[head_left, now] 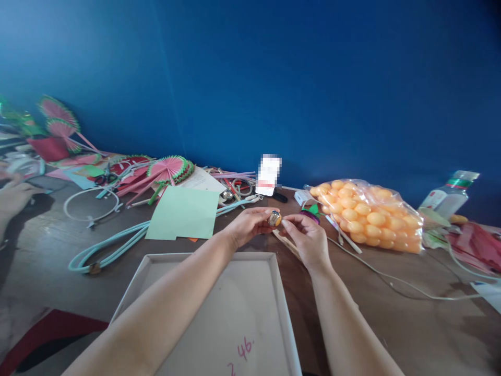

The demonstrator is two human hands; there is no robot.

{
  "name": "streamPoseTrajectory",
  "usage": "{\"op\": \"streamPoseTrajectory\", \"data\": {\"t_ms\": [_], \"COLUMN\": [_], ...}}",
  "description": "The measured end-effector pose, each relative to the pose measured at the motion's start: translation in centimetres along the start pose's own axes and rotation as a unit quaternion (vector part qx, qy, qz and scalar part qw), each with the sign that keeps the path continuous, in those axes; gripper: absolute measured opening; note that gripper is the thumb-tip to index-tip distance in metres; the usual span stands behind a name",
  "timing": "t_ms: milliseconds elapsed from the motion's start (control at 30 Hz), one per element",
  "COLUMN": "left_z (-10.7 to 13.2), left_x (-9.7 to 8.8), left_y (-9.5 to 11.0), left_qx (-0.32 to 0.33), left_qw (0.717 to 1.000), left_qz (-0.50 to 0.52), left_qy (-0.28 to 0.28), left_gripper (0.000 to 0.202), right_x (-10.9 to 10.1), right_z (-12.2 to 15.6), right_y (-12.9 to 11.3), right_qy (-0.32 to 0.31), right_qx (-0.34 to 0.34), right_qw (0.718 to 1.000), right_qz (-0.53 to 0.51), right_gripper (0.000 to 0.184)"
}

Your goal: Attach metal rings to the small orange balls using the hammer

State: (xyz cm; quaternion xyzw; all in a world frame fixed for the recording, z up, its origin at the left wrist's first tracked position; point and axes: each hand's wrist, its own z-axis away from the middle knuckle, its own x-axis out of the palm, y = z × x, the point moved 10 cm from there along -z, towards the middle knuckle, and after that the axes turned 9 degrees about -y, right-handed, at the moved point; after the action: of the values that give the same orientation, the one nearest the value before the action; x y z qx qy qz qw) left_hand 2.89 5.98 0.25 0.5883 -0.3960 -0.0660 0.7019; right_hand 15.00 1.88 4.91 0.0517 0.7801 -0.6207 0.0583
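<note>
We've the sm. gold-silver item (274, 218) pinched in our L hand (249, 225), R hand (309, 237) narrowed at its edge (can't tell if gripping), beyond the white tray (230, 292); prob. mid-job: item up, not yet set down, finish unclear.

The left hand (247, 227) pinches a small shiny round object (274, 218), with the right hand (311, 241) at its edge, above the counter (352, 318). A bag of orange balls (366, 216) lies to the right; a pale green sheet (183, 211) and pink paper fan (168, 169) lie to the left.
</note>
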Motion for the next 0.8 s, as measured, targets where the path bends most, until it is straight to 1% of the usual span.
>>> {"op": "streamPoseTrajectory", "data": {"t_ms": [300,500,667,800], "left_z": [0.06,-0.02,0.05,0.11], "left_x": [-0.06,-0.14,-0.12,-0.07], "left_y": [0.00,-0.01,0.05,0.10], "left_qx": [-0.002,0.002,-0.002,-0.004], "left_qw": [1.000,1.000,1.000,1.000], "left_qz": [-0.001,-0.008,-0.003,0.003], "left_qy": [0.011,0.006,0.016,0.022], "left_gripper": [0.041,0.043,0.042,0.042], "right_x": [-0.13,-0.16,-0.13,-0.11], "right_z": [-0.07,-0.07,0.03,0.09], "right_y": [0.05,-0.10,0.00,-0.12], "right_qy": [0.002,0.006,0.010,0.009], "right_qx": [-0.012,-0.021,-0.016,-0.018], "right_qw": [1.000,0.999,1.000,1.000], "right_qz": [0.018,0.024,0.021,0.023], "right_gripper": [0.030,0.031,0.028,0.029]}}
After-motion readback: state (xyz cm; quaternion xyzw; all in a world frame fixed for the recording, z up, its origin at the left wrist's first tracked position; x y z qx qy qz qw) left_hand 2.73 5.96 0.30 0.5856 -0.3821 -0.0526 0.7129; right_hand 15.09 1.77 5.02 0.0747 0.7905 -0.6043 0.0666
